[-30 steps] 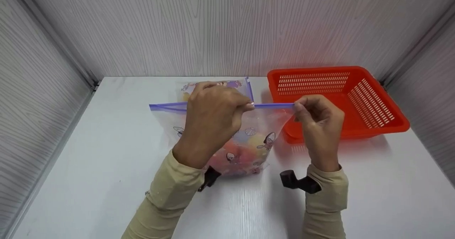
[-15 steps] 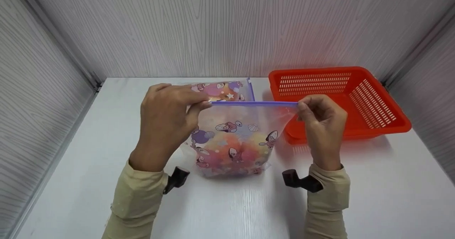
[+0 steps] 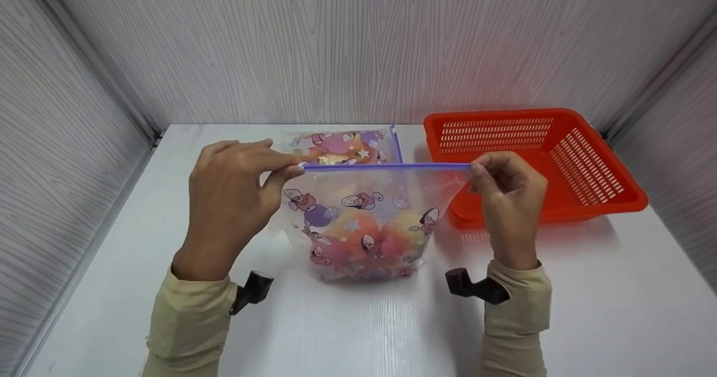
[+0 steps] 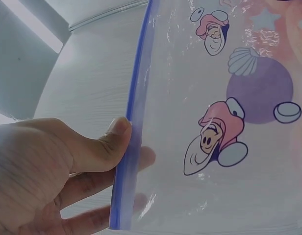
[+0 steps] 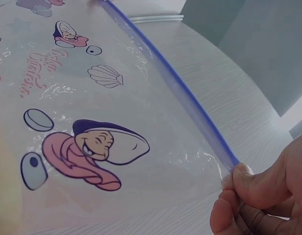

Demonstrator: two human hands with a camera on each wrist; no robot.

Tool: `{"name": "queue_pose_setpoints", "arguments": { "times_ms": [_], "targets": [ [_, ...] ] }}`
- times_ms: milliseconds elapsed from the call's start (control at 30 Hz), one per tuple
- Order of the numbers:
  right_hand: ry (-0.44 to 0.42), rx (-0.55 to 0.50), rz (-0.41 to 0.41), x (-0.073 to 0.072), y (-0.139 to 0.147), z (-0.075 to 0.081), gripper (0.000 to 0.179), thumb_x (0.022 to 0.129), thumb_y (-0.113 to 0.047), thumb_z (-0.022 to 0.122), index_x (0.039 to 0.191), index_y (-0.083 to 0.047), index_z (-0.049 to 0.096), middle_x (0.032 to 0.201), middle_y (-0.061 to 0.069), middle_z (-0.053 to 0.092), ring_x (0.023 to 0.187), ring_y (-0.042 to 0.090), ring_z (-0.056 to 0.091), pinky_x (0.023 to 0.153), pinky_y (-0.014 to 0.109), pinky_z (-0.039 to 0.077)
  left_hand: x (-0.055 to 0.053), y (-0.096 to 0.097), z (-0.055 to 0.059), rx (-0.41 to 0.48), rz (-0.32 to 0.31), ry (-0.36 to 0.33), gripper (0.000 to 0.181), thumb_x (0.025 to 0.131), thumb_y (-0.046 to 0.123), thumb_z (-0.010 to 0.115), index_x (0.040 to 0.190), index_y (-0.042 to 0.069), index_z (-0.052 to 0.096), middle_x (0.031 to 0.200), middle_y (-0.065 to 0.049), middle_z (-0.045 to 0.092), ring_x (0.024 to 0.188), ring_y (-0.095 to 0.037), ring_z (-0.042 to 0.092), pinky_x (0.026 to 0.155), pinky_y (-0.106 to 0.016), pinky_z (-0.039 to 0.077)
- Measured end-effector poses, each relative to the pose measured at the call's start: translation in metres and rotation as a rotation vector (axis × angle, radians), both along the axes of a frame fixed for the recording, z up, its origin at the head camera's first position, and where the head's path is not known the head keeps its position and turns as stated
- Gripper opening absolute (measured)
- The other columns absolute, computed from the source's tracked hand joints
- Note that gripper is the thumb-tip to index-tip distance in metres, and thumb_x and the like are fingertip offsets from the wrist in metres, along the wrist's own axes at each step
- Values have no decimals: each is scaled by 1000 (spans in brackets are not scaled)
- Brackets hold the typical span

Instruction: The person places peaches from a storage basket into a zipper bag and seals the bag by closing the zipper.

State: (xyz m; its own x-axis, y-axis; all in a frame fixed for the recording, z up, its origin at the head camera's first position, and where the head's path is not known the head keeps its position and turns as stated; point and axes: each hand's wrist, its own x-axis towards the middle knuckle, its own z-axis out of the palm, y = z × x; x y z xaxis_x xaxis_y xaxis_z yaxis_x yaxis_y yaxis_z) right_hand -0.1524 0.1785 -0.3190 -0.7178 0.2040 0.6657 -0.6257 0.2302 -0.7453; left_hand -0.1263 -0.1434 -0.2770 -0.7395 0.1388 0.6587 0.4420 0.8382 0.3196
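A clear zip bag [image 3: 358,220] printed with shells and cartoon figures stands upright on the table, with pink, orange and yellow contents showing through. Its blue zip strip [image 3: 386,167] is stretched straight between both hands. My left hand [image 3: 232,198] pinches the strip near its left end; in the left wrist view the thumb lies on the blue strip [image 4: 134,88] and other fingers show behind the film. At the right end, my right hand [image 3: 510,203] pinches the top corner between thumb and fingers, seen closely in the right wrist view on the strip [image 5: 190,98].
Behind the bag lies a second printed zip bag [image 3: 341,144], its blue edge turned to the right. A red slotted basket [image 3: 582,212] stands at the back right, partly behind my right hand. Wood-grain panels [image 3: 347,46] wall the white table [image 3: 358,326] at the back and sides.
My left hand has slid left along the blue strip from near its middle toward its left end, uncovering more of the bag. The right hand has stayed at the right corner.
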Motion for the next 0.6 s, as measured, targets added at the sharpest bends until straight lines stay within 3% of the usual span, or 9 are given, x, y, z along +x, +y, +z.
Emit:
{"name": "queue_pose_setpoints", "arguments": {
  "times_ms": [333, 600],
  "targets": [
    [-19, -55, 14, -2, -1, 0, 10, 92, 8, 66, 86, 15, 64, 76, 12, 65, 63, 27, 56, 61, 25, 54, 4, -19, 0, 13, 28, 21, 11, 86, 13, 82, 96, 8, 83, 82, -10, 77, 106, -34, 71, 102, -59, 43],
    [-40, -101, 10, 0, 3, -1, 9, 92, 8, 66, 86, 15, 65, 75, 12, 64, 64, 23, 57, 62, 24, 53, 8, -23, -5, 54, 54, 27, 10, 87, 9, 81, 96, 6, 82, 84, -12, 77, 108, -36, 70, 103, -59, 42]
  ]
}}
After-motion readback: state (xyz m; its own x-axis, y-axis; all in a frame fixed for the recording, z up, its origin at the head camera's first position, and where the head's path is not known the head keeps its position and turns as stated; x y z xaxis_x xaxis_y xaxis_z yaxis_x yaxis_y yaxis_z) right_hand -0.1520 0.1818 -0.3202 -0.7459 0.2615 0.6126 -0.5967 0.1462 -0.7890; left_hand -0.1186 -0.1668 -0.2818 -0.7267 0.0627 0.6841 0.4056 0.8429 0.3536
